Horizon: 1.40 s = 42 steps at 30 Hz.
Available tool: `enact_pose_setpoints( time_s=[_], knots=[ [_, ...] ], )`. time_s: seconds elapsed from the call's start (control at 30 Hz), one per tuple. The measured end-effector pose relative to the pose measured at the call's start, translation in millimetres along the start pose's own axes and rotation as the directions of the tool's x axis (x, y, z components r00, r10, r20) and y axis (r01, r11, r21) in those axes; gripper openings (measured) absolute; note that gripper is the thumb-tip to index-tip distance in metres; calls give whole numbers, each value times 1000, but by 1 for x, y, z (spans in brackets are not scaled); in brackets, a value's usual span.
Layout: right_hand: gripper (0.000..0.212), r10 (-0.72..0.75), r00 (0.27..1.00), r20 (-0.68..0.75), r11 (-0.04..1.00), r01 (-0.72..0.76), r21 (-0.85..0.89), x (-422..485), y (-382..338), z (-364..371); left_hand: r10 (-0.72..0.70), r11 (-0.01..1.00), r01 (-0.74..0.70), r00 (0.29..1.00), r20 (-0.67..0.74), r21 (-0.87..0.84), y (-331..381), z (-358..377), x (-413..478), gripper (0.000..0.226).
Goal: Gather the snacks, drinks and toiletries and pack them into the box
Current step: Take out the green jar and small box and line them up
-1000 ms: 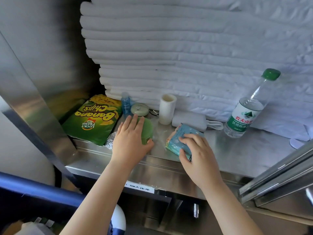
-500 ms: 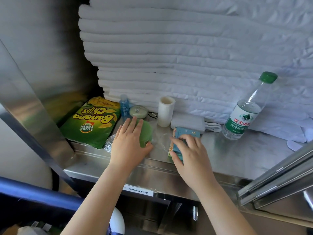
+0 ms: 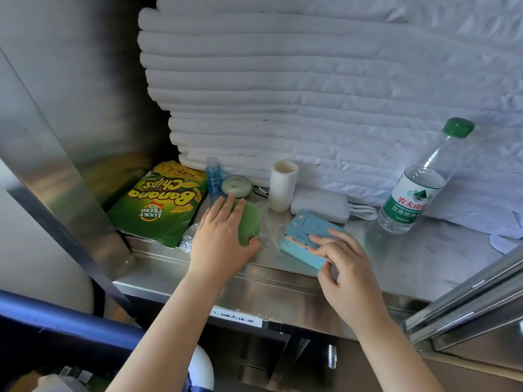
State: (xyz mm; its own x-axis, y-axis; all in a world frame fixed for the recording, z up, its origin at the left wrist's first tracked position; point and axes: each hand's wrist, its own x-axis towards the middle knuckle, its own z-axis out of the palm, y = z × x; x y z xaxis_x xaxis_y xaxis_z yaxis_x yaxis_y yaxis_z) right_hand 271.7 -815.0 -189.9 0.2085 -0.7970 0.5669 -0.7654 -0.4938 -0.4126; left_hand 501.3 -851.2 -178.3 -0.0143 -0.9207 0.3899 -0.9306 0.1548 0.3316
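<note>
On the steel shelf, my left hand lies over a green round pack, fingers across its top and thumb hooked round its near edge. My right hand pinches the near end of a light blue flat pack, fingertips on top and thumb at the front edge. A green Banana Chips bag lies at the left. Behind my hands are a small blue bottle, a pale round case and a white tube. A water bottle with a green cap stands at the right. No box is in view.
A tall stack of folded white linen fills the back of the shelf. A white power bank with a cable lies behind the blue pack, and a foil-wrapped lump by the chips. Steel wall at left, sliding rails at right, blue bar below.
My right hand has turned the blue pack from tipped on its edge to lying flat with its top face showing. My left hand has stayed on the green pack.
</note>
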Motion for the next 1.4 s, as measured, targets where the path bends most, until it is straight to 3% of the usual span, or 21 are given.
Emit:
enact_pose_setpoints(
  time_s=[0.13, 0.37, 0.57, 0.7, 0.83, 0.9, 1.13, 1.23, 1.4],
  knots=[
    [35, 53, 996, -73, 996, -48, 76, -3, 7, -3, 28, 998, -27, 1000, 9, -60, -4, -3, 0, 77],
    [30, 85, 996, -32, 996, -85, -1, -1, 0, -2, 98, 972, -76, 991, 87, -220, -16, -15, -1, 83],
    [34, -1, 1000, -31, 1000, 0, -15, 11, -27, 3, 97, 967, -71, 991, 95, -247, -41, -33, -23, 97],
    [37, -130, 988, 82, 991, 132, -21, 34, -55, 19, 38, 980, -13, 991, 124, -198, -52, -36, -40, 103],
    [47, -161, 945, 284, 983, 180, -39, 56, -75, 41, -8, 987, 30, 990, 141, -155, -52, -31, -52, 107],
    [46, -155, 932, 328, 983, 178, -41, 57, -78, 50, -28, 989, 45, 993, 117, -140, -52, -28, -60, 104],
    [29, -162, 972, 169, 985, 170, -38, 60, -79, 47, -35, 988, 42, 998, 54, -147, -52, -21, -78, 72],
    [54, -162, 946, 280, 973, 201, -117, 83, -89, 46, -40, 987, 50, 997, 64, -151, -49, -21, -79, 70],
    [81, -54, 786, 616, 931, 263, -253, 112, -97, 50, -54, 987, 62, 997, 62, -149, -49, -20, -81, 67]
  ],
)
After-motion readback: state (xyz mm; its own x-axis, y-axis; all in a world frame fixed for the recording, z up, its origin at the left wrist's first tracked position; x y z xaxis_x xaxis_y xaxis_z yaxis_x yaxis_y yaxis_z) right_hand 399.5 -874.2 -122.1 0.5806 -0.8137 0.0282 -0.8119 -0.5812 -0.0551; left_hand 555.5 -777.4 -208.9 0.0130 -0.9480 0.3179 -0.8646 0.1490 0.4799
